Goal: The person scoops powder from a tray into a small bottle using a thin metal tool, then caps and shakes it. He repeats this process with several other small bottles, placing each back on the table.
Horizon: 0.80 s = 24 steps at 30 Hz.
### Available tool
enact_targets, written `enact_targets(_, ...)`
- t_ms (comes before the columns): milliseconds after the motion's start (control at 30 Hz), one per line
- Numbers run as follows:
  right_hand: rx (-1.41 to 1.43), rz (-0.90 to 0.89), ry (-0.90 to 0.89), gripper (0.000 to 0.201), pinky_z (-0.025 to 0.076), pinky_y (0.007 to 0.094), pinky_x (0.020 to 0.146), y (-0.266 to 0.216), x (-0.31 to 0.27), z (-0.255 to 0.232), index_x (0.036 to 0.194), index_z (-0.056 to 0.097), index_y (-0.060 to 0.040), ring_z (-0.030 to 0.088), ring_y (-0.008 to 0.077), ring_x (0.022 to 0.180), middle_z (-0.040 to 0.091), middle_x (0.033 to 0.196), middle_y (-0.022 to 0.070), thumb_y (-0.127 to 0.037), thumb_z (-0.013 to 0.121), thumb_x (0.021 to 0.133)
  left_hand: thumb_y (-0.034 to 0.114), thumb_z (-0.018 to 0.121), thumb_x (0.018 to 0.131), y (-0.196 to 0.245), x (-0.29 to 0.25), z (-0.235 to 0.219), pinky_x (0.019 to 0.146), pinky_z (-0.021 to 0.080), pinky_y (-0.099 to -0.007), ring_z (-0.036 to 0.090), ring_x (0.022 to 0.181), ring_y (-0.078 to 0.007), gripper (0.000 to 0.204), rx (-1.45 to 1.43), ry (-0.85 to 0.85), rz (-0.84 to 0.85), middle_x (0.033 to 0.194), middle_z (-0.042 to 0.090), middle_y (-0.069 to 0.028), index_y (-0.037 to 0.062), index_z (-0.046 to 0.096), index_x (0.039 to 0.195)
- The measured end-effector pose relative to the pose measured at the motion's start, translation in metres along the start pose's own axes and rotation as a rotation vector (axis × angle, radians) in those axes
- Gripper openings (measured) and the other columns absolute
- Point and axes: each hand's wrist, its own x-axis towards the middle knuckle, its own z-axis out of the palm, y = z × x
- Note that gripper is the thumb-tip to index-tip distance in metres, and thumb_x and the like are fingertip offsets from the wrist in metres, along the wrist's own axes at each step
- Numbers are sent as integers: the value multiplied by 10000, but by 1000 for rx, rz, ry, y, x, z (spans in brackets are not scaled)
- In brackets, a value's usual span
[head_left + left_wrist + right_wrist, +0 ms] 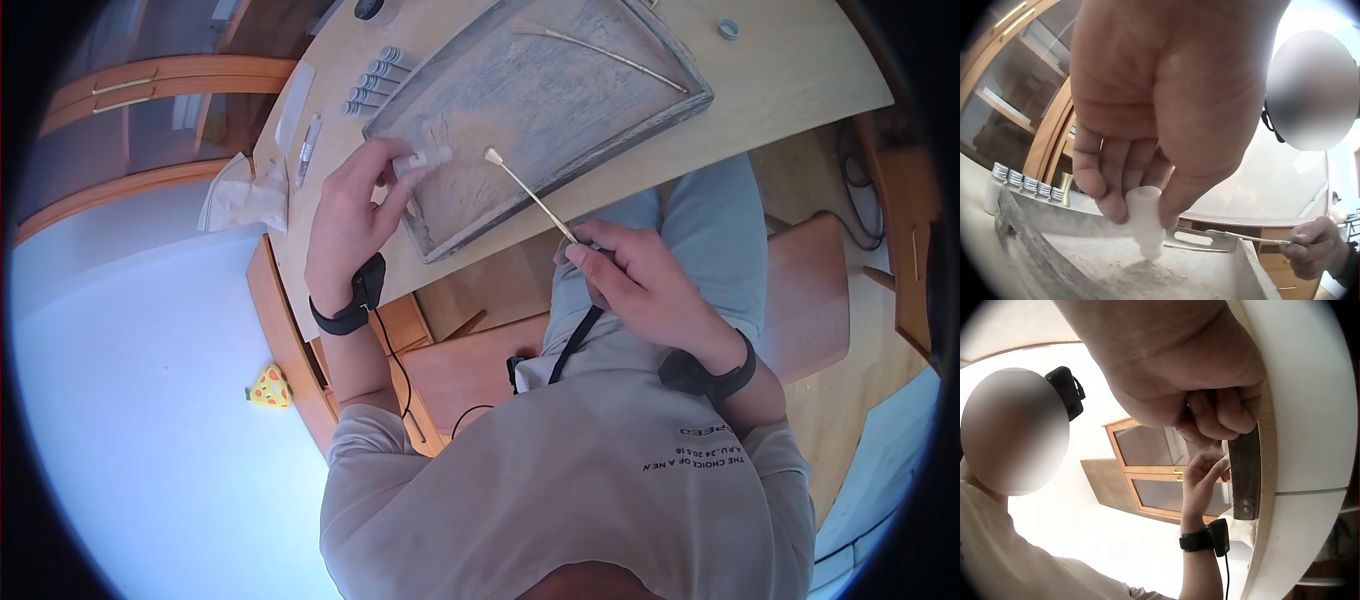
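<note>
My left hand (pixel 350 205) pinches a small whitish translucent bottle (pixel 1146 219) between thumb and fingers, over the inside of a worn grey tray (pixel 640 138). In the left wrist view the bottle stands nearly vertical, its lower end close above brownish sand (pixel 1141 275) on the tray floor. My right hand (pixel 635 268), near the tray's front edge, grips a slim gold-coloured stick (pixel 530 193) with a small pale flared tip. That tip reaches over the tray, a little right of the bottle. Curled fingers (pixel 1210 419) hide the stick's grip in the right wrist view.
Several small bottles (pixel 380 80) with silver lids line the tray's left side. A second long thin tool (pixel 610 55) lies across the tray's far part. A loose lid (pixel 728 28) sits at the back right. A pen (pixel 308 150) and crumpled tissue (pixel 245 195) lie left.
</note>
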Motion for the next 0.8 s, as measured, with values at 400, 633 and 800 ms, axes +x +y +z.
enact_targets(400, -47, 13, -21, 241, 337, 233, 493, -2, 5, 6, 1057, 614, 56, 368, 26, 523, 428, 584, -42, -148, 487, 1076, -27, 781, 806, -11, -2, 1, 693, 512, -275, 602, 739, -167, 259, -152, 58, 31, 954, 671, -90, -9, 584, 974)
enact_targets(633, -42, 23, -43, 239, 347, 230, 502, 5, 9, 12, 1067, 606, 68, 365, 25, 529, 418, 579, -46, -142, 492, 1074, -75, 769, 801, -20, -6, 11, 763, 542, -256, 677, 844, -135, 278, -408, 128, -42, 1033, 693, -66, -3, 624, 1028)
enact_targets(800, -73, 97, -63, 232, 346, 225, 509, 3, 11, 13, 1084, 603, 70, 361, 21, 532, 418, 581, -48, -133, 493, 1072, -115, 736, 834, -23, -8, 9, 887, 555, -284, 687, 992, -161, 387, -383, 42, -107, 1127, 676, -90, -1, 595, 1177)
